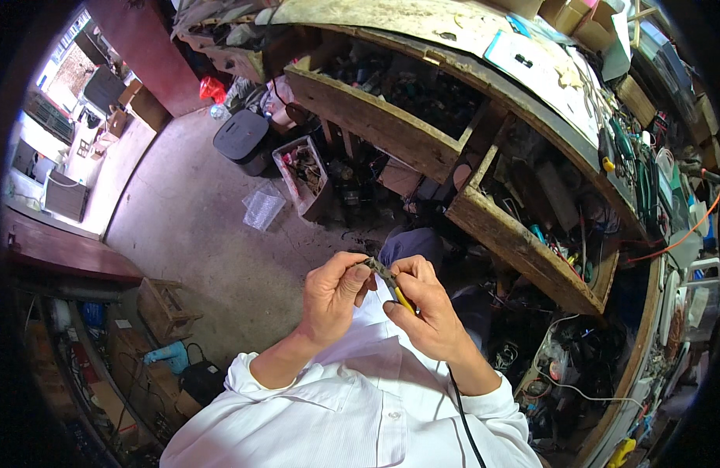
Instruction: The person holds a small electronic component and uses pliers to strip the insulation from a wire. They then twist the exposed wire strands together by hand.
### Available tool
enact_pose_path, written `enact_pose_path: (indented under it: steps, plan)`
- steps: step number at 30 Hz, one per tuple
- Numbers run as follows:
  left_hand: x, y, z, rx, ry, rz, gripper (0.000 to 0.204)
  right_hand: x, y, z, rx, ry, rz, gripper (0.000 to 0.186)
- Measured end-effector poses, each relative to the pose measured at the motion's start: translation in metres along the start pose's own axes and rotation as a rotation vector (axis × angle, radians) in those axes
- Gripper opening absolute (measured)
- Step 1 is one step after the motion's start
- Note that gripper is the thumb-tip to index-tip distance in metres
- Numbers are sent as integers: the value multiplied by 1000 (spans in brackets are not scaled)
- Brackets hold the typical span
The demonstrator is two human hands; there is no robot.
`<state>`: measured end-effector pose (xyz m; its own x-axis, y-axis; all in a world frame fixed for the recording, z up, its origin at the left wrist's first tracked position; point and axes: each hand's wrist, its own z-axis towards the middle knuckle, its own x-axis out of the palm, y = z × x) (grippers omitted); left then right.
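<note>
Concrete floor [180,210], grey, scuffed and dull, runs out to a paler strip at its far left edge. Along its right side stands a long workbench [422,25], its top pale and stained, its front edge worn; the fisheye lens bends it into a curve. Two rough plank drawers hang out below that edge: the left drawer [375,117] heaped with dark oddments, the right drawer [523,253] holding longer pieces. On the floor by the bench's left end: a smooth dark bin [243,132] with rounded corners, a white-rimmed box [285,178] of scraps, and crinkled clear wrap [264,206].

My left hand [330,295] is pinched closed, thumb against fingers, on a small dark piece [368,264]. My right hand [427,308] is wrapped around a hand tool [405,300] with smooth yellow grips (pliers, by the look of it). Tool and piece meet in front of my shirt, above my lap.

My fingers cover most of the piece; its shape escapes me. I cannot tell how far the tool's jaws are apart. Drawer bottoms are lost in shadow.
</note>
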<state>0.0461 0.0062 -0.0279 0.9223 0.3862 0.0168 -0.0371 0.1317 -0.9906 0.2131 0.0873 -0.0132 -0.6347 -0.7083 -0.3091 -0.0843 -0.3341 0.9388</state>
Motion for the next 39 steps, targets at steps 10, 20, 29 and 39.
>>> enact_pose_path:
  steps: [10,20,29,39]
  plan:
    - [-2,5,4,314,31,382,27,-1,0,-1,42,-8,133,16]
    - [0,0,6,351,64,419,23,5,-2,-6,101,-156,92,17]
    - [0,11,6,170,112,114,32,8,-5,-8,418,-95,543,27]
    - [14,1,6,-149,-73,-214,39,26,-7,-2,54,-291,93,26]
